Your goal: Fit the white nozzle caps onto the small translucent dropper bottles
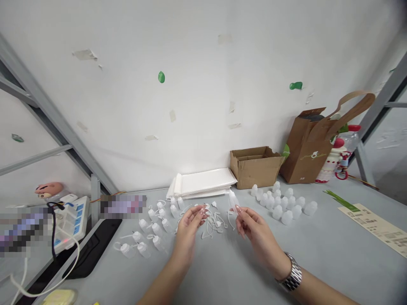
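My right hand pinches a small translucent squeeze bottle, held up with its narrow end pointing away; a thin white strap hangs beside it. To the left, my left hand has thumb and fingertips pressed together, and whatever they may hold is too small to make out. Between the hands, on the table, lies a loose heap of white caps with thin straps, partly hidden by my left fingers. Several capped bottles stand in rows left of my left hand. Right of my right hand are several translucent, rounded bottles without straps.
Behind the heap lies a stack of white padded sheets. An open cardboard box and a brown paper bag stand against the wall. A power strip with cables and a black mat are left; a paper slip lies right.
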Motion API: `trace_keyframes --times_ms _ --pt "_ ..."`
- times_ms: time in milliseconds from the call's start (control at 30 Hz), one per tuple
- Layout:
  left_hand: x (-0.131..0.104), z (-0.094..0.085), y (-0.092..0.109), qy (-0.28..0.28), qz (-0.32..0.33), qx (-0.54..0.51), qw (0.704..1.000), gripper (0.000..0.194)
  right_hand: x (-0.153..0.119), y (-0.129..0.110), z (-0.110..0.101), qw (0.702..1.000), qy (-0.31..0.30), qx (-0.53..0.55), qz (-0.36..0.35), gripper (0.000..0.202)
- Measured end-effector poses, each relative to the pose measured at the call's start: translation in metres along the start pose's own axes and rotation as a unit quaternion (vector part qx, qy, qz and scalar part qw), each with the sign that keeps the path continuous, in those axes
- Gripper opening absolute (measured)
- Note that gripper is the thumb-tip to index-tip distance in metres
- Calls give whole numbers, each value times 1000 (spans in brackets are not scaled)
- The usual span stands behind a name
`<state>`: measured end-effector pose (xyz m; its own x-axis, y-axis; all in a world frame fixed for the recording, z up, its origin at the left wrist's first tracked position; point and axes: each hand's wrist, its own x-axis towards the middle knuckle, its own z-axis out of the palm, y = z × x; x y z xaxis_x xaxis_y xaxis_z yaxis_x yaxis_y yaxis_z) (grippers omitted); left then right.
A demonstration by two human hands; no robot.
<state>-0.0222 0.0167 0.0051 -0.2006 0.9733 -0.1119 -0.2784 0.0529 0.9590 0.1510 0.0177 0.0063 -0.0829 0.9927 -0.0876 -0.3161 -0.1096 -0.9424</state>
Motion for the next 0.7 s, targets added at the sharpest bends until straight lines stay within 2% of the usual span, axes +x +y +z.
trace_keyframes --times_ms 133,300,433,500,633,700 --pt "0 0 1 29 2 1 1000 28 0 0 1 1000 15 -3 1 31" --pt "2 -4 3 92 24 -23 995 28 1 -2 -3 998 61 -7 -15 30" --pt "5 -7 4 90 40 -38 994 24 2 -2 -3 997 68 -25 -29 32" --pt "4 -5 4 56 36 -29 997 24 1 0 -2 997 60 -45 -36 34" --pt "-3 2 4 -87 23 22 996 26 -2 7 4 995 18 -82 -52 40" --pt "-7 4 4 -138 12 40 990 30 -4 10 6 993 3 -99 -63 42"
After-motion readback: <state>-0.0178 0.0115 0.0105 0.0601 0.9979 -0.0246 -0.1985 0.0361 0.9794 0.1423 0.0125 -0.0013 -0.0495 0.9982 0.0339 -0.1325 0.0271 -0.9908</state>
